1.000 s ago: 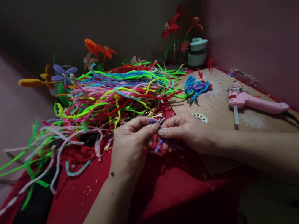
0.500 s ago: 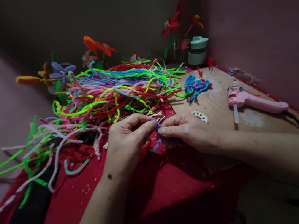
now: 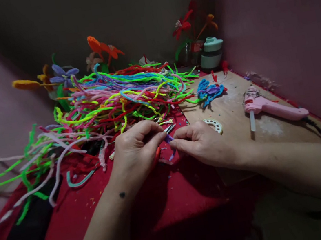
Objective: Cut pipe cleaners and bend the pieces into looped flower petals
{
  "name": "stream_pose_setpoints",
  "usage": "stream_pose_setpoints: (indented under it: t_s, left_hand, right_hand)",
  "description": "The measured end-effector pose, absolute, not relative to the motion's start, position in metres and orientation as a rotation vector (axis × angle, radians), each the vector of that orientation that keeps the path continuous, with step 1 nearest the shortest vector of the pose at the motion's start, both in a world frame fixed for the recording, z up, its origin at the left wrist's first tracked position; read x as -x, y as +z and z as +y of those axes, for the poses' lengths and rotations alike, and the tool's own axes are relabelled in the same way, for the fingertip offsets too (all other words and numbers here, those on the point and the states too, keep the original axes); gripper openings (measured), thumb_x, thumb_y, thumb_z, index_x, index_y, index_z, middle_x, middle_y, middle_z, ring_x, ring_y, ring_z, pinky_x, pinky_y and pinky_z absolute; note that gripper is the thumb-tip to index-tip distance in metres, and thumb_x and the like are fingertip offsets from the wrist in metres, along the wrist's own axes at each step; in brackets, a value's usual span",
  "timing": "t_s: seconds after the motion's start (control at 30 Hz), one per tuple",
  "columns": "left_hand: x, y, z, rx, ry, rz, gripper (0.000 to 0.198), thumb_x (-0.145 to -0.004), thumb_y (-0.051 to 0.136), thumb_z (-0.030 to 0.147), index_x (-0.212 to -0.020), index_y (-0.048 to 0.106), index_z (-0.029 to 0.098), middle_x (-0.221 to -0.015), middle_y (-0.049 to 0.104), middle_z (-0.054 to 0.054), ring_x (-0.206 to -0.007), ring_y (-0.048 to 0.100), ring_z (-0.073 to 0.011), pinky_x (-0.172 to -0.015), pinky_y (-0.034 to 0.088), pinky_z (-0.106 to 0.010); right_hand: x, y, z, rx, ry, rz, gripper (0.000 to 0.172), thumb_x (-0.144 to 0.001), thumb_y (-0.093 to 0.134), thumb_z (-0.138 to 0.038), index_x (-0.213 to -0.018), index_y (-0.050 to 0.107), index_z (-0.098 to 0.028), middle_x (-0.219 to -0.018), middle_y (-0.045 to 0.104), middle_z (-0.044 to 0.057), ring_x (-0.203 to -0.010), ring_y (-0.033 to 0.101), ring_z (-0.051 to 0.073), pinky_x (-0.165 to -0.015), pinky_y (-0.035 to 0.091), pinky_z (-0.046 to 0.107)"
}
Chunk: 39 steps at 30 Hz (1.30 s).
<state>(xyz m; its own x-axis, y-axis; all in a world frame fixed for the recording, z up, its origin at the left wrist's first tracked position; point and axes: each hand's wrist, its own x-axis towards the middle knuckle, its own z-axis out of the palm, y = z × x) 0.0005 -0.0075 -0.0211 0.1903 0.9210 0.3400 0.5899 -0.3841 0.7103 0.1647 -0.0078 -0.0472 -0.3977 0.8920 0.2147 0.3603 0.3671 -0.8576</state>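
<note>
The left hand [image 3: 136,151] and right hand [image 3: 204,142] meet fingertip to fingertip. Each is pinched closed on a small purple piece [image 3: 169,138], which sits between them above the red cloth [image 3: 101,205]. The pile [image 3: 119,98] of pipe cleaners lies just beyond, and a glue gun [image 3: 270,109] rests to the right.

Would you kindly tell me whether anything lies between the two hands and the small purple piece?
Nothing visible does: the left hand and the right hand both pinch the purple piece at their fingertips, above the red cloth.
</note>
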Motion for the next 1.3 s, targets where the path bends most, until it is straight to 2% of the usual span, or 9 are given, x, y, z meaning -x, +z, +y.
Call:
stream_pose_setpoints:
  t_s: [0.17, 0.4, 0.63, 0.73, 0.87, 1.0, 1.13, 1.3]
  left_hand:
    - [0.0013, -0.0245, -0.0084, -2.152, 0.994, 1.408, 0.007, -0.074, 0.059, 0.018, -0.068, 0.061, 0.016, -0.064, 0.057, 0.003, -0.06, 0.051, -0.0084, -0.057, 0.039, -0.019]
    - [-0.0049, -0.0222, -0.0106, -1.769, 1.11, 1.425, 0.005, -0.072, 0.059, 0.018, -0.066, 0.059, 0.017, -0.054, 0.051, 0.005, -0.048, 0.044, -0.0065, -0.045, 0.034, -0.017]
    - [-0.0072, -0.0165, -0.01, -1.59, 1.11, 1.411, 0.004, -0.068, 0.061, 0.017, -0.065, 0.059, 0.015, -0.056, 0.054, 0.003, -0.047, 0.045, -0.0062, -0.042, 0.033, -0.016]
    - [-0.0058, -0.0161, -0.0089, -1.483, 1.122, 1.354, 0.008, -0.069, 0.063, 0.022, -0.066, 0.059, 0.015, -0.054, 0.051, 0.004, -0.045, 0.044, -0.006, -0.041, 0.032, -0.016]
    - [-0.0022, -0.017, -0.0077, -1.307, 1.045, 1.241, 0.018, -0.07, 0.066, 0.031, -0.078, 0.06, 0.016, -0.054, 0.051, 0.004, -0.041, 0.04, -0.0042, -0.039, 0.028, -0.016]
    - [-0.002, -0.0188, -0.0085, -1.234, 0.866, 1.187, 0.023, -0.065, 0.07, 0.032, -0.074, 0.061, 0.013, -0.051, 0.053, 0.002, -0.038, 0.039, -0.0045, -0.036, 0.024, -0.017]
    - [-0.0045, -0.0204, -0.0096, -1.19, 0.902, 1.182, 0.024, -0.062, 0.072, 0.032, -0.069, 0.059, 0.013, -0.047, 0.05, 0.002, -0.036, 0.039, -0.0058, -0.036, 0.024, -0.018]
    - [-0.0056, -0.0192, -0.0106, -1.191, 0.901, 1.27, 0.025, -0.067, 0.068, 0.035, -0.062, 0.053, 0.015, -0.041, 0.04, 0.007, -0.033, 0.028, -0.0029, -0.035, 0.017, -0.017]
  right_hand:
    - [-0.1647, -0.0468, -0.0081, 1.061, 0.944, -1.964, 0.034, -0.08, 0.05, -0.02, -0.049, 0.039, -0.015, -0.047, 0.029, -0.006, -0.046, 0.028, 0.005, -0.046, 0.022, 0.022]
    - [-0.1632, -0.0488, -0.0091, 1.021, 1.131, -1.893, 0.032, -0.082, 0.05, -0.026, -0.052, 0.045, -0.015, -0.049, 0.038, -0.005, -0.047, 0.033, 0.006, -0.046, 0.024, 0.022]
    - [-0.1632, -0.0471, -0.0075, 0.948, 1.503, -1.668, 0.024, -0.078, 0.053, -0.026, -0.058, 0.055, -0.013, -0.054, 0.05, -0.001, -0.05, 0.041, 0.007, -0.049, 0.032, 0.022]
    - [-0.1631, -0.0446, -0.0071, 0.945, 1.604, -1.587, 0.019, -0.075, 0.055, -0.022, -0.06, 0.059, -0.012, -0.055, 0.056, 0.001, -0.05, 0.044, 0.008, -0.051, 0.035, 0.022]
    - [-0.1626, -0.0433, -0.0057, 0.915, 1.694, -1.467, 0.019, -0.075, 0.056, -0.024, -0.061, 0.061, -0.012, -0.056, 0.059, 0.002, -0.047, 0.046, 0.007, -0.05, 0.035, 0.021]
    - [-0.163, -0.0444, -0.0047, 0.946, 1.707, -1.424, 0.021, -0.075, 0.058, -0.028, -0.062, 0.061, -0.012, -0.056, 0.06, 0.002, -0.047, 0.047, 0.007, -0.049, 0.037, 0.021]
    - [-0.1628, -0.0456, -0.005, 0.918, 1.733, -1.407, 0.019, -0.073, 0.058, -0.026, -0.062, 0.061, -0.012, -0.056, 0.06, 0.002, -0.048, 0.047, 0.007, -0.051, 0.037, 0.022]
    - [-0.1607, -0.0446, -0.0067, 0.966, 1.495, -1.371, 0.008, -0.07, 0.059, -0.022, -0.07, 0.061, -0.014, -0.055, 0.052, -0.004, -0.048, 0.043, 0.006, -0.047, 0.033, 0.02]
